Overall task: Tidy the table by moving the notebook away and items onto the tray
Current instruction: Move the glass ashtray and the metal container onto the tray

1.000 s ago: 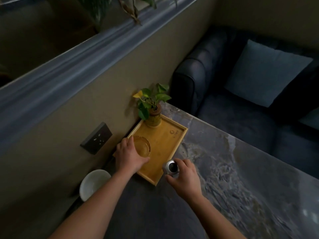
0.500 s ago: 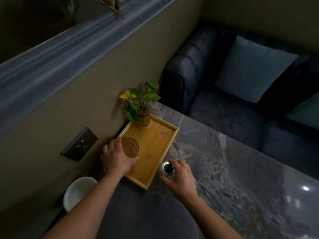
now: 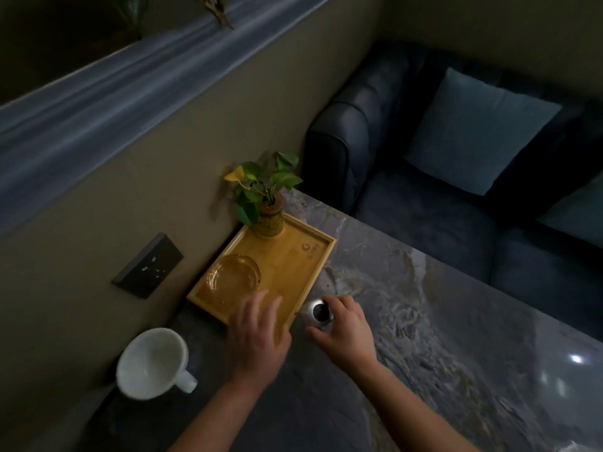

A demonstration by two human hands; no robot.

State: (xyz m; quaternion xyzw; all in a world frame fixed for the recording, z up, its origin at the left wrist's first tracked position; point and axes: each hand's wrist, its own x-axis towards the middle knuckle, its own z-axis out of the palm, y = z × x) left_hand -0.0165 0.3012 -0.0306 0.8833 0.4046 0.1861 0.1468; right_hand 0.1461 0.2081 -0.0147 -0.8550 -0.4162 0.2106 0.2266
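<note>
A: Our left hand (image 3: 257, 334), blurred, hovers with fingers spread and nothing in it above the near end of the wooden tray (image 3: 321, 256). The glass dish (image 3: 233, 277) sits on the tray, and the potted plant (image 3: 267, 203) stands at its far end.

B: Our right hand (image 3: 342, 327) grips the small silver pot (image 3: 318, 313), which stands on the bench (image 3: 440, 321) just beside the tray's edge. The white cup (image 3: 153, 362) waits off the tray, near the wall. No notebook is visible.

A: Risk, we judge: lifting the pot too low would catch the tray's raised rim and tip it.

B: Likewise, our left hand reaching for the cup could knock the dish.
</note>
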